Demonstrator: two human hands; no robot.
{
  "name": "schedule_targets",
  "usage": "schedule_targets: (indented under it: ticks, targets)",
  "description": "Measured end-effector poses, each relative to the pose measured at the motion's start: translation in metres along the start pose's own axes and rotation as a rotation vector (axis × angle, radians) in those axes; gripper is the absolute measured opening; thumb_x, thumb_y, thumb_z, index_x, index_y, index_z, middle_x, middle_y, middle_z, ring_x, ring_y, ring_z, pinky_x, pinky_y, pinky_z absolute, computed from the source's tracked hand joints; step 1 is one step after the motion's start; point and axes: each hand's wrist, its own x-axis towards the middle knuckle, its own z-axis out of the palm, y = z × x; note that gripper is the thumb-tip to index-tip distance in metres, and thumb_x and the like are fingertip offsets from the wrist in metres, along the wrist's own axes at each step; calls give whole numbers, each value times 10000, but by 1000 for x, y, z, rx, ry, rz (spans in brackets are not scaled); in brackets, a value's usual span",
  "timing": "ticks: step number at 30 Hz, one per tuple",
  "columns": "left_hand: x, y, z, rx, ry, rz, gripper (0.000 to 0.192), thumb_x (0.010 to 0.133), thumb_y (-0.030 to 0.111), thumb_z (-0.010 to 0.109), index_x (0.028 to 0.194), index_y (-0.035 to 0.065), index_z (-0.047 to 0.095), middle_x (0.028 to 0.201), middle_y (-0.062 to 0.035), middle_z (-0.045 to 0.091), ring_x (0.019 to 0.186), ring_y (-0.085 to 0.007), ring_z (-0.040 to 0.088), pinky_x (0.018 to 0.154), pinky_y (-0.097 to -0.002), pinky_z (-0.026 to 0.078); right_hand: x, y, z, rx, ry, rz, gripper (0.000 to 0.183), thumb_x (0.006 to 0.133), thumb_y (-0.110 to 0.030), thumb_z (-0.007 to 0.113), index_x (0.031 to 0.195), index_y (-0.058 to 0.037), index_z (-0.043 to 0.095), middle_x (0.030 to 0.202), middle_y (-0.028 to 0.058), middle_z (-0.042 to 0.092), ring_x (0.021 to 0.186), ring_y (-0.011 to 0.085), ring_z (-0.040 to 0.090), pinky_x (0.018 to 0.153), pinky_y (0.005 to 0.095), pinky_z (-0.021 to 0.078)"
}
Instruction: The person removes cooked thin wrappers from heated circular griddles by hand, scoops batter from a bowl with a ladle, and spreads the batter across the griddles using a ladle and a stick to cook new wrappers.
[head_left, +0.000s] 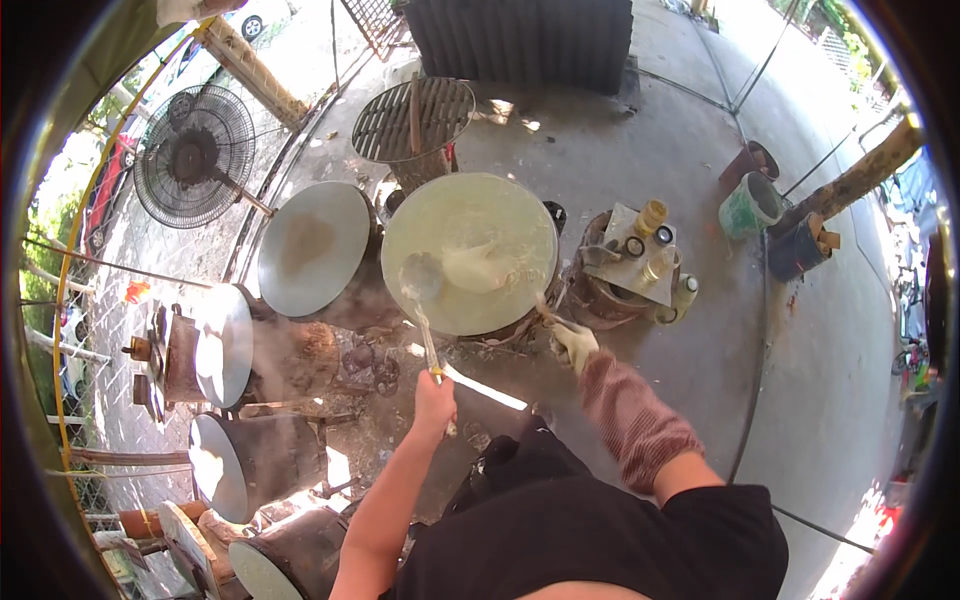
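Note:
My bare left hand (436, 405) grips the long handle of a ladle (421, 277). Its round bowl lies at the near left part of a large round flat griddle (397, 225), which is covered with a pale, wet-looking layer. A whiter, smeared patch shows near the middle. My right hand (576, 343) wears a pale glove, and a brown knitted sleeve covers the forearm. At the griddle's near right rim it holds a short thin tool (543, 306), too blurred to name; whether it touches the rim I cannot tell.
Right of the griddle, a drum (611, 300) carries jars and a board. Several drums with round flat tops, one a pale plate (315, 247), line the left. A slatted round rack (382, 124) and a fan (193, 156) stand beyond. Buckets (750, 204) stand at right.

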Motion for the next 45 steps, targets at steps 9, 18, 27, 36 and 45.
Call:
schedule_targets:
  ticks: [9,18,27,36,45]
  targets:
    - [22,34,15,-699,-291,-232,129,887,125,495,821,43,422,523,-16,356,361,-100,360,318,-259,286,-33,7,80,13,-41,83,313,872,-235,575,1166,-134,612,623,-5,532,427,60,395,381,216,292]
    - [-42,73,-47,-978,-450,-189,108,937,92,430,998,16,476,635,8,374,426,-27,328,348,-174,284,0,10,77,-845,68,-506,329,867,-180,561,1189,-125,599,645,-26,555,543,67,507,490,211,376]
    - [20,130,-172,-717,-340,22,118,919,80,410,1006,17,459,637,2,384,403,-50,340,327,-197,304,14,-50,208,-123,16,-22,364,881,-207,537,1240,-143,554,599,-41,470,456,50,375,407,206,300]
    - [275,102,-284,26,-156,297,209,840,127,475,1001,15,403,648,-97,493,479,-195,494,422,-341,385,97,-27,420,18,181,-135,358,891,-247,520,1240,-172,547,620,-36,453,468,50,368,405,216,291]
    - [361,86,-344,637,79,495,215,839,131,477,1018,30,412,872,-253,592,851,-465,541,739,-527,415,179,27,462,-711,484,-302,423,886,-378,489,1256,-173,511,1126,191,589,1071,318,560,893,366,426]
